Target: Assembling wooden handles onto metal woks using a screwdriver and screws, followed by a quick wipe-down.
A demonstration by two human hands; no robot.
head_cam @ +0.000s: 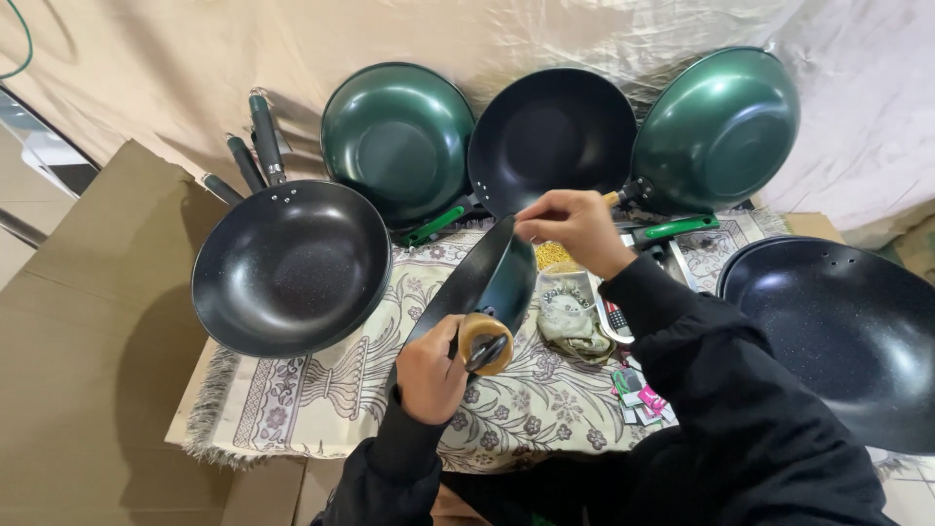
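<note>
A black pan (487,278) stands on edge over the patterned cloth (321,385), seen almost side-on. My left hand (429,375) grips its wooden handle (484,341) near the pan's base. My right hand (573,226) pinches the pan's top rim. Both sleeves are black.
A black wok (290,266) with stacked handles lies at the left. Against the back sheet lean a green wok (397,136), a black wok (551,136) and a second green wok (719,127). Another black pan (842,331) sits at the right. A cloth (568,317) and small packets (638,394) lie mid-table. Cardboard (88,341) lies left.
</note>
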